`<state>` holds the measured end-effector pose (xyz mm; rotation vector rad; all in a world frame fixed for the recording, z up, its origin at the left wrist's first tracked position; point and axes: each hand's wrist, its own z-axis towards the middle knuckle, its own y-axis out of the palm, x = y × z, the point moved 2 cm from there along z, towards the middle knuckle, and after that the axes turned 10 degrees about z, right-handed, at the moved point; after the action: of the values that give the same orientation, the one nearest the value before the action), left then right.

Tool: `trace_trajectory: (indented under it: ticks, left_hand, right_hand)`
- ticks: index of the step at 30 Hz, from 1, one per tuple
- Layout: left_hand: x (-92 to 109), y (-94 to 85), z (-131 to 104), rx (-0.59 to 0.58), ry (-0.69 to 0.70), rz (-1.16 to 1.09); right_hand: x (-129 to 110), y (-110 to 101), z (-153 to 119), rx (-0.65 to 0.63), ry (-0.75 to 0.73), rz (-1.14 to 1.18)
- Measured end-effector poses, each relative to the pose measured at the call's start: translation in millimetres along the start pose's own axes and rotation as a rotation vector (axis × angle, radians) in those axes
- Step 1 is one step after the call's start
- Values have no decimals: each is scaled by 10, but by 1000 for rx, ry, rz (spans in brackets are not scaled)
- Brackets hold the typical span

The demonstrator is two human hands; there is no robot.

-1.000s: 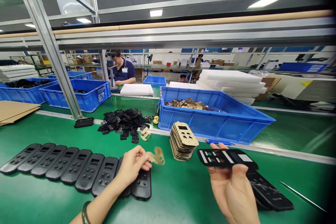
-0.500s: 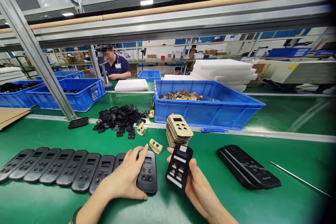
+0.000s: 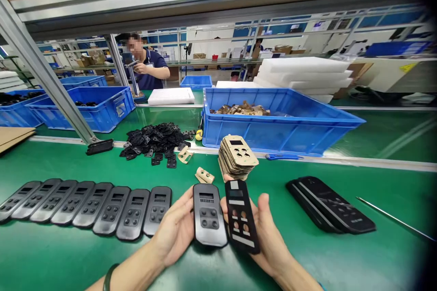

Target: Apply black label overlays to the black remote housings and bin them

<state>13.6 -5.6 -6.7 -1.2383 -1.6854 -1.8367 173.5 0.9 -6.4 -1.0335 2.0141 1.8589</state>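
Evidently both parts are light and stiff, so from my remote seat I'd take each by its long edges. The shell (image 3: 210,232) looks like moulded plastic, smooth enough to slip if pinched at one rounded end; the panel (image 3: 243,232) seems thinner and probably scratches easily, so I'd spare its face. My left hand (image 3: 177,236) cups the shell from its left side, fingers partly hidden behind it. My right hand (image 3: 268,236) grasps the panel from behind, thumb raised, with skin showing through the holes. Both parts are side by side over the near part of the table (image 3: 218,275), between a row of shells (image 3: 132,218) and a pile of panels (image 3: 331,204); whether their edges touch, I can't tell. The shell is satin black, with a window, slots and four round buttons. The panel is flat and black, with white strips.
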Motion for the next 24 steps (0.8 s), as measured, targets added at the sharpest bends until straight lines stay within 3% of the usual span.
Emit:
trace_trajectory:
  ticks: [6,13,24]
  left_hand:
    - [-61,-10,0,109,-128,-94]
    - [-102,24,-17,25,-138,-37]
    - [-116,44,-10,39,-162,-45]
  right_hand:
    - [-15,-14,53,8,-46,-241]
    - [25,-79,44,-17,-145,-573]
    - [38,-77,16,5,-141,-648]
